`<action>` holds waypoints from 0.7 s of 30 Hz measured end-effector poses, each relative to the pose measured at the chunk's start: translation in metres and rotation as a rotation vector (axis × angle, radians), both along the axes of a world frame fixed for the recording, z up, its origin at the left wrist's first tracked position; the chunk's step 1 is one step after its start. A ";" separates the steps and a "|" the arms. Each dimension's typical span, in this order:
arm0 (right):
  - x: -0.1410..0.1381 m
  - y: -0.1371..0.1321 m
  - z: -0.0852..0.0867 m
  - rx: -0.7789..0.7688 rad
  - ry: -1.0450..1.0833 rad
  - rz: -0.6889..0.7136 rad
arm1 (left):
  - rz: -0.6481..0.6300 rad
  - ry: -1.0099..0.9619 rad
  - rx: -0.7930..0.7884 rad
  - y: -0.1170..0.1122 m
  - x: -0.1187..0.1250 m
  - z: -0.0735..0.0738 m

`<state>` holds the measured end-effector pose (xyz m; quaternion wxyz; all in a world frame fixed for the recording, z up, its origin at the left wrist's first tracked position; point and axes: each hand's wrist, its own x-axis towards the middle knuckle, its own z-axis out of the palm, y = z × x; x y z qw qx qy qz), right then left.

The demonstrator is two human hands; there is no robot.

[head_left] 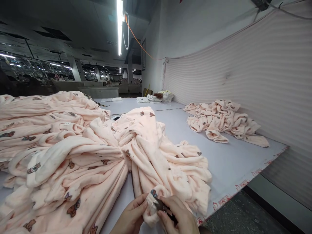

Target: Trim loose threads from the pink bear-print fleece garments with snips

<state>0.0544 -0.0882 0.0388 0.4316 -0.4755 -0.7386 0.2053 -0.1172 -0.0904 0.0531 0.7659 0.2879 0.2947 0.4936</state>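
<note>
At the bottom centre, my left hand (pixel 133 213) is closed, pinching the cuff (pixel 152 219) of a pale pink fleece garment (pixel 151 156) printed with small bears. My right hand (pixel 179 214) is wrapped round thread snips (pixel 159 205) with a dark metal blade and black grip. The blade lies against the cuff opening, close to my left fingertips; its exact tip is hard to make out. From the cuff, the garment spreads away across the table in loose folds. Part of the snips is hidden by my right fingers.
A large pile of matching pink fleece (pixel 48 156) fills the left of the table (pixel 243 159). A smaller heap (pixel 219 118) lies at the right, near a hung pinkish sheet (pixel 239 65). Stacks of white pieces (pixel 156 97) stand at the far end. The table edge runs along the right.
</note>
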 end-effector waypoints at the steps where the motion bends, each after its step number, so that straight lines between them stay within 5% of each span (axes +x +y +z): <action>1: 0.000 0.000 0.000 0.006 -0.024 -0.004 | -0.003 -0.003 0.002 -0.001 0.000 0.000; 6: -0.004 -0.003 -0.004 0.024 -0.049 -0.006 | -0.012 0.072 0.016 0.000 -0.001 -0.004; 9: 0.004 0.001 -0.004 0.009 -0.010 -0.018 | 0.040 0.356 0.118 0.002 -0.011 -0.008; 12: 0.032 0.014 -0.003 -0.107 0.013 -0.341 | 0.314 0.822 0.346 0.005 -0.026 -0.006; 15: 0.059 0.029 -0.006 -0.326 0.041 -0.567 | 0.472 0.899 0.500 0.008 -0.031 0.003; 21: 0.029 0.018 -0.033 -0.225 0.449 -0.201 | -0.017 0.903 0.604 0.019 0.009 0.020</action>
